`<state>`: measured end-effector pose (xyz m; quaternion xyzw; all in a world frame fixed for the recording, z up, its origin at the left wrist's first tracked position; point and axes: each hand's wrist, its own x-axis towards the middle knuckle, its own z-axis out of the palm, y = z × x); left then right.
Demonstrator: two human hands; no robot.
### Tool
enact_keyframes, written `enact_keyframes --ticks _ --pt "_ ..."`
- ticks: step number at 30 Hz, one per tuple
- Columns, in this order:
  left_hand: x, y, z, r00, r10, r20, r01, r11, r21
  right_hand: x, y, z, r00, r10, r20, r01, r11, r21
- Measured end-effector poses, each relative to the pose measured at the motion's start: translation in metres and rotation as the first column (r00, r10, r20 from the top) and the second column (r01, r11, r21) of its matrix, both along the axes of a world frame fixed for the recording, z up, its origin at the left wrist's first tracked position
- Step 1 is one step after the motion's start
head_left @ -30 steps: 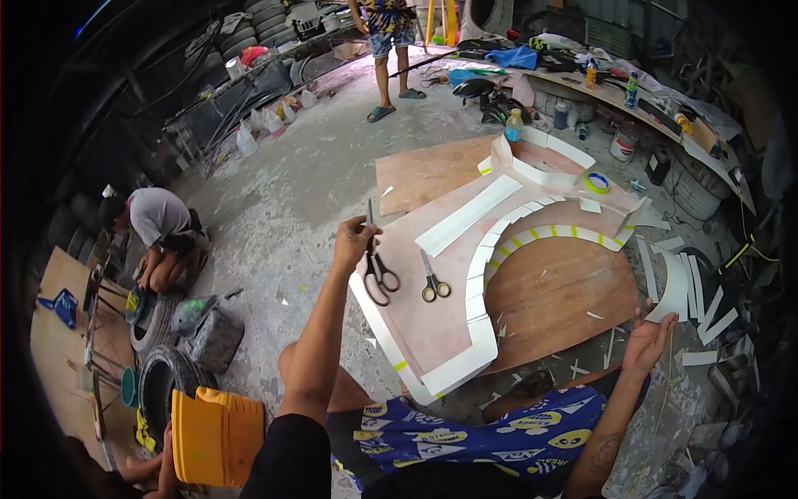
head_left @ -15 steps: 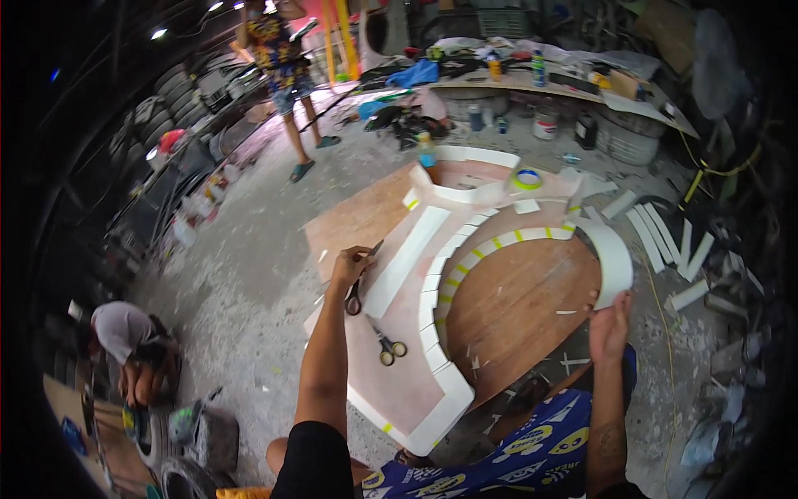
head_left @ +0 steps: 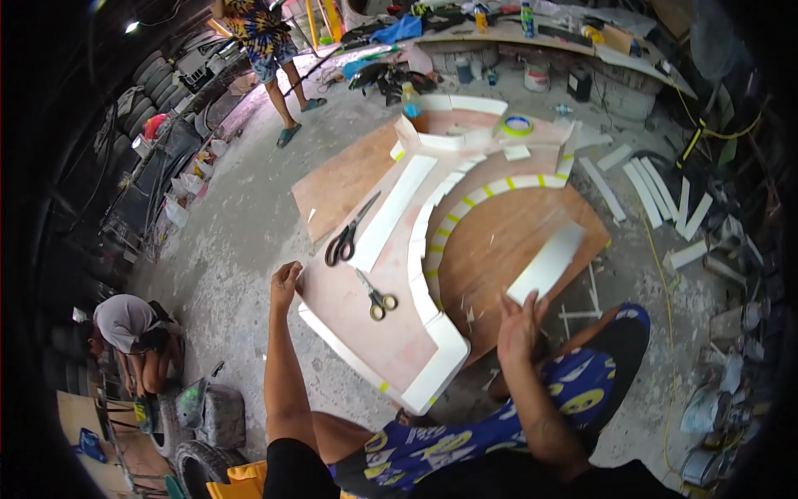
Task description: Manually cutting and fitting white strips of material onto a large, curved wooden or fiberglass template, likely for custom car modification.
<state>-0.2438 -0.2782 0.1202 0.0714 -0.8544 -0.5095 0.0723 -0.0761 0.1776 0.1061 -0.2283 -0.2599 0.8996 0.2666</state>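
Note:
My right hand (head_left: 522, 326) pinches one end of a white strip (head_left: 550, 259), blurred by motion, over the brown wooden board (head_left: 499, 249). My left hand (head_left: 285, 285) is at the left edge of a large pinkish curved panel (head_left: 341, 308); its fingers are closed, and what they hold, if anything, is hidden. On that panel lie black-handled scissors (head_left: 342, 243), with a smaller pair of scissors (head_left: 378, 301) nearer me. White pieces line the panel's curved opening, with yellow-green tape marks along them. Another long white strip (head_left: 397, 208) rests along the panel.
Tape rolls (head_left: 516, 125) and a bottle (head_left: 411, 104) sit at the panel's far end. Loose white strips (head_left: 651, 190) lie on the floor at right. One person (head_left: 270, 54) stands at far left; another person (head_left: 129, 328) crouches at left. A cluttered bench (head_left: 532, 50) spans the back.
The black-handled scissors have left my left hand and lie on the panel; that hand has moved left to the panel's edge. My right hand has brought the white strip leftward over the board.

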Motion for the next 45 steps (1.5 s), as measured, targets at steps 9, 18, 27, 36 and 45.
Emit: enact_keyframes --ticks 9,18,27,36,45 --pt "0.056 -0.034 -0.036 0.99 0.117 0.075 -0.114 0.993 -0.036 -0.037 0.021 -0.1 0.98 -0.007 0.201 -0.038 0.976 0.215" --pt "0.053 -0.032 -0.041 0.991 0.131 -0.04 -0.127 0.989 0.079 0.017 0.021 -0.125 0.737 -0.437 0.516 -0.421 0.301 0.855" --pt "0.036 -0.019 -0.047 0.989 0.143 -0.037 -0.136 0.981 0.139 -0.019 0.055 -0.137 0.923 -0.038 0.383 -0.278 0.624 0.73" --pt "0.061 -0.018 -0.048 0.985 0.171 -0.028 -0.161 0.962 0.218 -0.258 0.111 -0.056 0.983 0.155 0.103 -0.152 0.988 -0.04" --pt "0.069 -0.004 -0.027 0.977 0.21 0.038 -0.213 0.968 0.136 -0.378 0.162 -0.036 0.971 0.214 0.106 -0.211 0.977 -0.039"
